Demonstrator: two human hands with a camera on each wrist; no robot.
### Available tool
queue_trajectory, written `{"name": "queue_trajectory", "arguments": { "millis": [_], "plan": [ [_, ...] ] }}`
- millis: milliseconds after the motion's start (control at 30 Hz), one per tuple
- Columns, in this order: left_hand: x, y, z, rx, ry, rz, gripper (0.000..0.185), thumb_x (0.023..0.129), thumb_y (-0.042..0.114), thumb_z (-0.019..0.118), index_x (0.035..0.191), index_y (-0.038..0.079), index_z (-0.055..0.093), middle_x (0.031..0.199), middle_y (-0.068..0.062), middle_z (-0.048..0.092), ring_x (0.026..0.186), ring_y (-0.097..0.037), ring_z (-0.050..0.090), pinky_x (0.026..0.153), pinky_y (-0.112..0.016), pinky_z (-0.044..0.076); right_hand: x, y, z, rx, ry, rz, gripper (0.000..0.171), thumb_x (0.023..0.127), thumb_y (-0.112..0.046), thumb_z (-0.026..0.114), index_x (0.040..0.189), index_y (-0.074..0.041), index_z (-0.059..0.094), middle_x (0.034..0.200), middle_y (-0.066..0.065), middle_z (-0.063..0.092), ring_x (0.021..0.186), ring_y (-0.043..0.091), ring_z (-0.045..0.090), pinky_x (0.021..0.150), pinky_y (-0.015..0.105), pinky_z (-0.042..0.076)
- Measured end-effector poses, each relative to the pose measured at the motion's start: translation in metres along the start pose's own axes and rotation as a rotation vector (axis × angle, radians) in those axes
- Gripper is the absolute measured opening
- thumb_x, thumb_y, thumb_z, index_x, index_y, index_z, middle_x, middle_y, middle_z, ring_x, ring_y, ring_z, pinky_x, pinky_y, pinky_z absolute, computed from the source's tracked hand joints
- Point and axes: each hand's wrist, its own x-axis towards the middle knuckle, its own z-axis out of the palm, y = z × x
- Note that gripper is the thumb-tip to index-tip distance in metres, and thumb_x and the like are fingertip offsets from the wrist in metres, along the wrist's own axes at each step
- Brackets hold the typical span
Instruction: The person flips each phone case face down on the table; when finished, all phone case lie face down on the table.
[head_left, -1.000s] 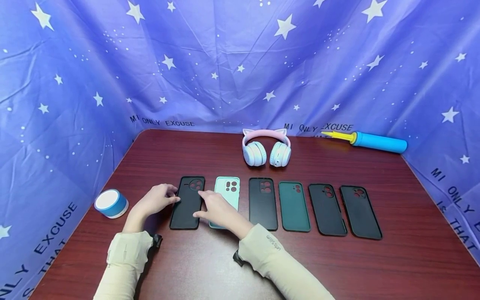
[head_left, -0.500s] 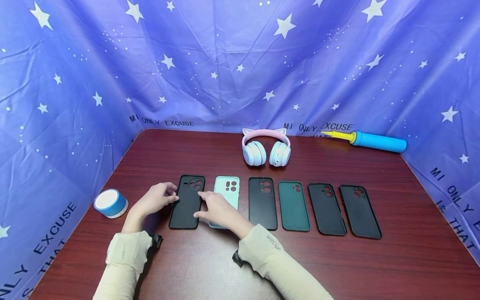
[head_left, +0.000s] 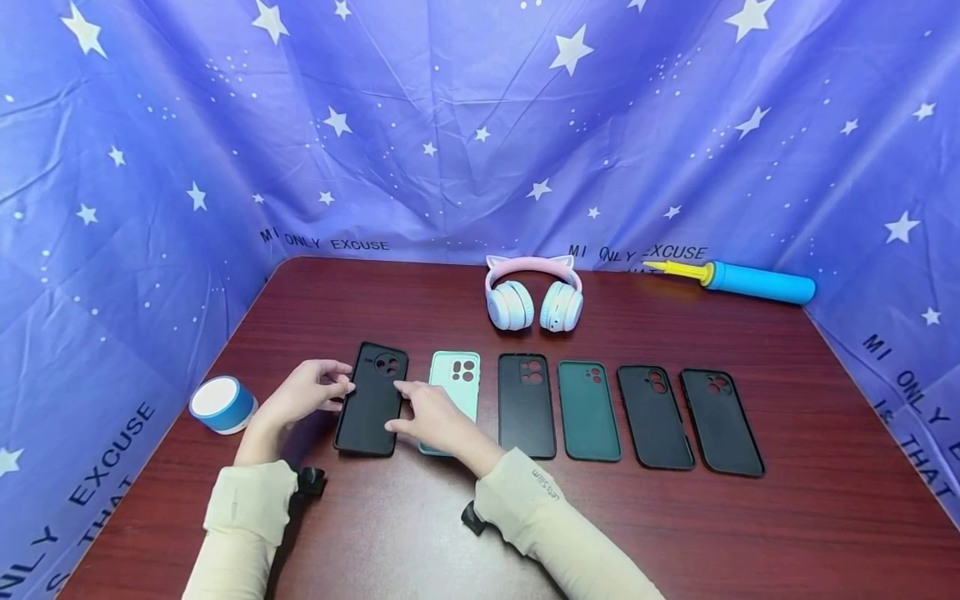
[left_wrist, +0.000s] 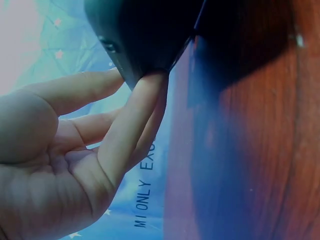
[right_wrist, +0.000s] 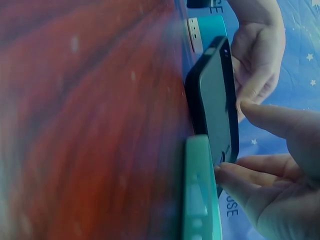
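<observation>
The black case [head_left: 366,418] is at the nine o'clock end of a row of six, its camera cut-out towards one o'clock. It sits tilted and at least partly raised from the tabletop [head_left: 420,517]. At its nine o'clock edge, the fingers of the left hand [head_left: 302,392] pinch it; at three o'clock, those of the right hand [head_left: 438,417] grasp the opposite edge, thumb and fingertips apart along it.

I judge the step in hand to be lifting the case. The next move seems to call for raising both edges evenly and keeping the right hand clear of the mint case [head_left: 443,375] just beyond, at three o'clock, which it partly hides.

Further towards three lie the second black case [head_left: 527,417], the green case [head_left: 590,417], the third black case [head_left: 657,427] and the fourth black case [head_left: 726,429]. A blue cylinder [head_left: 223,405] (perhaps a speaker) stands at nine. Headphones [head_left: 512,305] rest at two, a pump [head_left: 761,282] between two and three. The starry curtain [head_left: 442,192] hangs at twelve.
</observation>
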Motion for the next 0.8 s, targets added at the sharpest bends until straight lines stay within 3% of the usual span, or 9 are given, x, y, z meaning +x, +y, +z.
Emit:
{"name": "queue_trajectory", "arguments": {
  "millis": [200,500,800],
  "plan": [
    [-0.002,0.001,-0.003,0.013,0.016,0.017,0.037,0.097,0.001,0.052,0.128,-0.017,0.048,0.097,-0.017,0.061,0.091,-0.016,0.066,0.076,-0.036,0.061,0.002,-0.006,0.007,0.072,0.046,-0.013,0.061,0.088,-0.027,0.072,0.139,-0.002,0.050,0.137,0.012,0.058,0.122,0.021,0.060,0.102,0.030,0.049],
    [-0.006,0.006,-0.003,-0.002,0.022,0.044,0.040,0.097,0.005,0.056,0.129,-0.016,0.048,0.102,-0.021,0.061,0.088,-0.015,0.066,0.076,-0.036,0.061,0.003,-0.011,0.013,0.164,-0.022,0.039,0.065,0.090,-0.035,0.068,0.143,-0.004,0.047,0.134,0.013,0.061,0.116,0.019,0.064,0.098,0.028,0.051],
    [-0.008,0.008,-0.004,-0.022,0.019,0.080,0.038,0.099,0.005,0.051,0.132,-0.014,0.047,0.114,-0.030,0.061,0.096,-0.022,0.069,0.078,-0.037,0.060,0.002,-0.010,0.016,0.379,-0.043,0.070,0.067,0.093,-0.039,0.063,0.146,-0.003,0.042,0.145,0.014,0.051,0.119,0.024,0.063,0.102,0.028,0.049]
  ]
}}
